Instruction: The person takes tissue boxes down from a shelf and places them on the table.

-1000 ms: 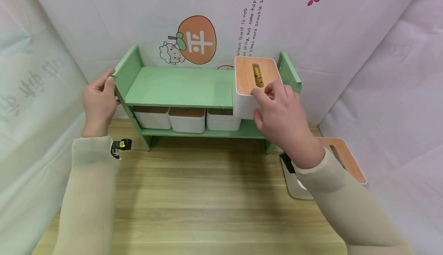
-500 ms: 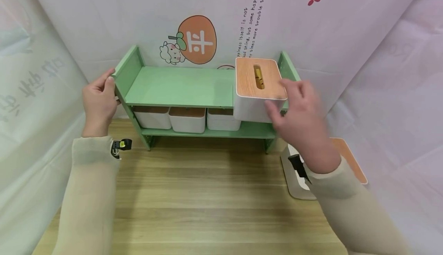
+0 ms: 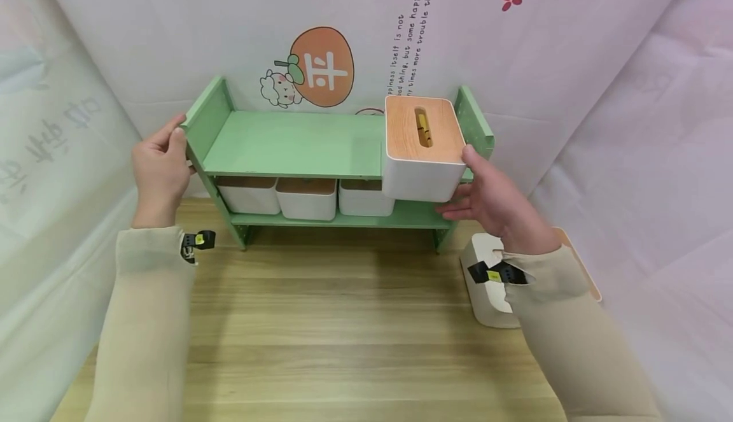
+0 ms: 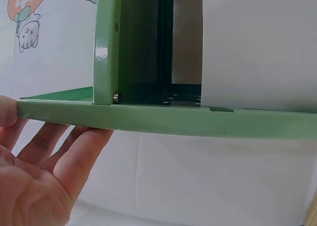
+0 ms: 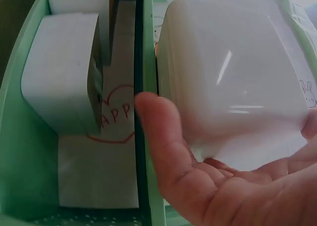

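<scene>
On the upper board of a green two-tier shelf [image 3: 286,142] stands a white box with a wood-look lid [image 3: 420,180], sticking out past the front edge at the right end. Something yellow shows through the lid's slot. My right hand [image 3: 504,202] is at the box's right side, thumb on the lid's front corner. Its other fingers stretch out low beside the box, near the shelf edge, in both the head and right wrist views. My left hand [image 3: 163,167] grips the shelf's left side panel, thumb on one face and fingers on the other, as the left wrist view [image 4: 64,164] shows.
Several white boxes [image 3: 306,202] stand in a row on the lower board. Another white bin [image 3: 481,295] with a wood-look lid sits on the wood-grain floor [image 3: 321,320] at right, partly behind my forearm. Printed white cloth walls [image 3: 458,46] surround the shelf.
My right hand has left the lid's top, moved right and down, and turned to the box's right side. My left hand keeps its grip. The head view has shifted slightly.
</scene>
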Demonstrator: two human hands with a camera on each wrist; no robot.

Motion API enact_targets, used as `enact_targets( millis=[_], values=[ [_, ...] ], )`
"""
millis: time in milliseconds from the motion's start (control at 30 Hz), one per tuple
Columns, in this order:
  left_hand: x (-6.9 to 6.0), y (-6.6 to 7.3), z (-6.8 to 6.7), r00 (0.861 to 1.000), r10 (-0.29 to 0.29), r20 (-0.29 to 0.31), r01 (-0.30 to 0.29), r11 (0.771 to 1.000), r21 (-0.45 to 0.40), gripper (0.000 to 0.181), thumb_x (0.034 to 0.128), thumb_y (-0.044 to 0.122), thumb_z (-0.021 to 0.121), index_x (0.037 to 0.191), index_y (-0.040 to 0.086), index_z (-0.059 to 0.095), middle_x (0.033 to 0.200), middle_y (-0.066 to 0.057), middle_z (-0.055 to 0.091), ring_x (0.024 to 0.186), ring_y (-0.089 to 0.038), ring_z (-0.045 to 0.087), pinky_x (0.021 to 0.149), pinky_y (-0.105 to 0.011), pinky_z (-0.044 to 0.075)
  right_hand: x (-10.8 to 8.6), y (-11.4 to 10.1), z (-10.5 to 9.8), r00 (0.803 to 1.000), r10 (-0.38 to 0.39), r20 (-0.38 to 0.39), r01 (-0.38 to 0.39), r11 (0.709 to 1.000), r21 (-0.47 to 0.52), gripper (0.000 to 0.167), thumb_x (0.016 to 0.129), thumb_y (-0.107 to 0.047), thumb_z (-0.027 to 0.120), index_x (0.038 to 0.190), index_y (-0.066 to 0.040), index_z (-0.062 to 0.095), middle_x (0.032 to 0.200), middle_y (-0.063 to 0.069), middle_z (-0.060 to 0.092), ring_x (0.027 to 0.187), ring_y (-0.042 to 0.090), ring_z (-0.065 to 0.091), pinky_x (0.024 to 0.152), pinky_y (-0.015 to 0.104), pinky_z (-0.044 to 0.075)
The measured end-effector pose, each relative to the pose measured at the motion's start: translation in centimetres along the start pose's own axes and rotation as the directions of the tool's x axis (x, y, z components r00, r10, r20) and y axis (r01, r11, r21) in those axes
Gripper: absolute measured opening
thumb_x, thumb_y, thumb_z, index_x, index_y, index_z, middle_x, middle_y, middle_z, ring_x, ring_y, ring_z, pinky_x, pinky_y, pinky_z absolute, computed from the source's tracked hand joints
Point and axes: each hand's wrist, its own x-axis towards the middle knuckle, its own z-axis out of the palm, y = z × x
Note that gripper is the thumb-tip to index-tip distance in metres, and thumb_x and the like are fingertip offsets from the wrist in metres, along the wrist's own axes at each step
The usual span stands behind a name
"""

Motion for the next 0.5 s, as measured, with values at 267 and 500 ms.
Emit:
enact_targets(
  millis=[267, 500],
  values=[
    [-0.1, 0.0, 0.1, 1.000, 0.002, 0.000, -0.002, 0.999, 0.041, 0.034, 0.1046, 0.030, 0.051, 0.137, 0.026, 0.061, 0.145, -0.006, 0.052, 0.110, -0.017, 0.066, 0.069, -0.020, 0.058, -0.4, 0.7, -0.2, 1.000, -0.005, 0.016, 0.003, 0.990, 0.138, 0.082, 0.100, -0.061, 0.041, 0.160, -0.021, 0.004, 0.133, 0.029, 0.042, 0.098, 0.038, 0.065, 0.083, 0.041, 0.058],
    [-0.1, 0.1, 0.1, 1.000, -0.003, -0.003, 0.003, 1.000, -0.006, 0.033, 0.1042, 0.028, 0.052, 0.136, 0.026, 0.063, 0.144, -0.006, 0.053, 0.110, -0.019, 0.066, 0.068, -0.021, 0.058, -0.1, 0.2, -0.9, 0.998, -0.020, 0.058, 0.007, 0.977, 0.213, 0.081, 0.101, -0.054, 0.044, 0.160, -0.023, -0.003, 0.137, 0.025, 0.045, 0.102, 0.029, 0.066, 0.090, 0.043, 0.056]
  ],
)
